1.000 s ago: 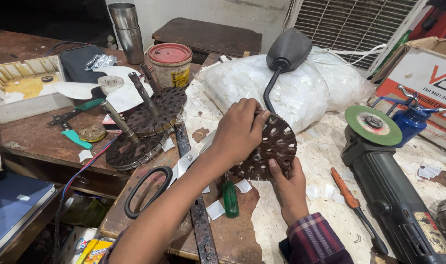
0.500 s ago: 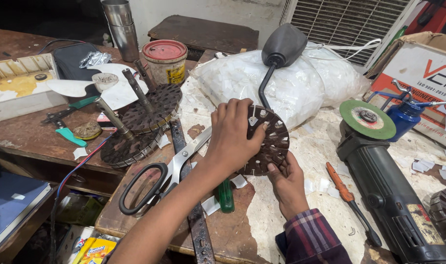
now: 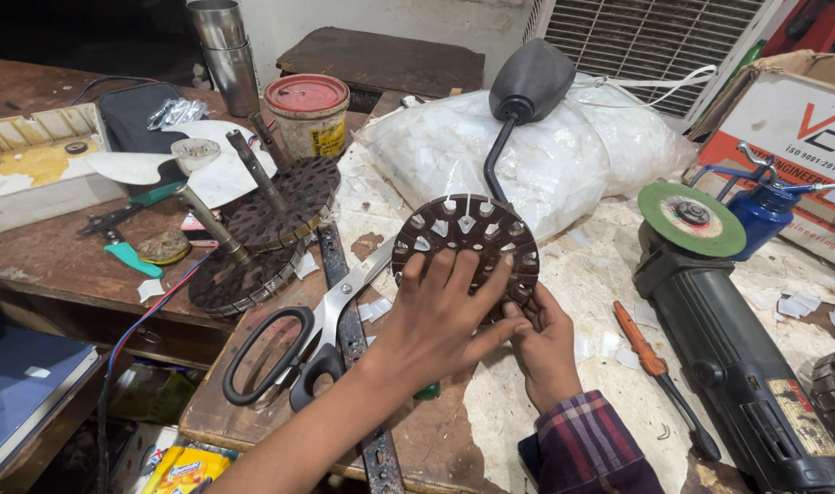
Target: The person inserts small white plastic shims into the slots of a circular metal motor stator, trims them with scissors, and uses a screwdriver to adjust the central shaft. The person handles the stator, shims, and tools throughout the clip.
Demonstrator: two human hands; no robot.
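Observation:
A round dark slotted metal core disc [image 3: 466, 233] with white paper strips in its slots is tilted up on the worn bench. My left hand [image 3: 443, 316] lies spread over its lower face, fingers splayed. My right hand [image 3: 544, 343], in a plaid sleeve, grips the disc's lower right rim from beneath. Black-handled scissors [image 3: 294, 343] lie just left of my left wrist, and a green-handled tool peeks out under that arm.
Two more slotted discs on shafts [image 3: 262, 224] lie at left. An angle grinder [image 3: 728, 320] with a green wheel lies at right, an orange screwdriver [image 3: 655, 370] beside it. A black mirror on a stem [image 3: 527, 87] leans on white plastic bags [image 3: 564, 155]. A red-lidded tin [image 3: 308, 110] stands behind.
The disc has tipped up toward me and my left hand has slid from its top to its lower face, fingers spread. My right hand stays at the lower rim.

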